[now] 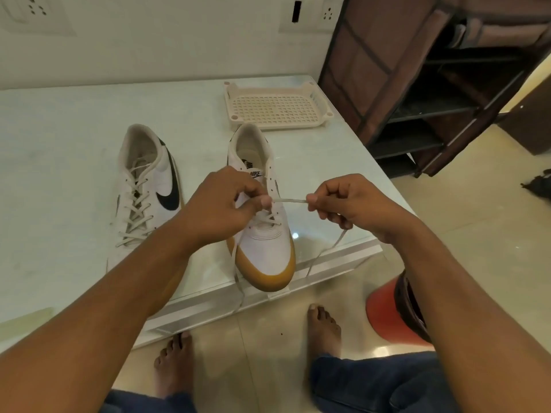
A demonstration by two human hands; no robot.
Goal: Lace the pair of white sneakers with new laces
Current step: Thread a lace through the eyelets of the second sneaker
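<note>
On a pale glass-topped table (59, 144), a laced white black-swoosh sneaker (146, 189) and a half-laced white tan-toed sneaker (265, 248) lie parallel, toes toward the person. The left hand (220, 204) and right hand (348, 204) each pinch the flat white lace (290, 200), stretched over the second; a dark fabric shoe rack (417, 70) stands right.

Head camera looks down, seemingly near the table (59, 129).

Worktop (59, 120) lies open along the left and far edges. A perforated tray (275, 107) blocks the far right corner. The left sneaker (146, 186) and right sneaker (265, 245) stand centrally. A taut lace (290, 200) spans rightward from the right one.
</note>
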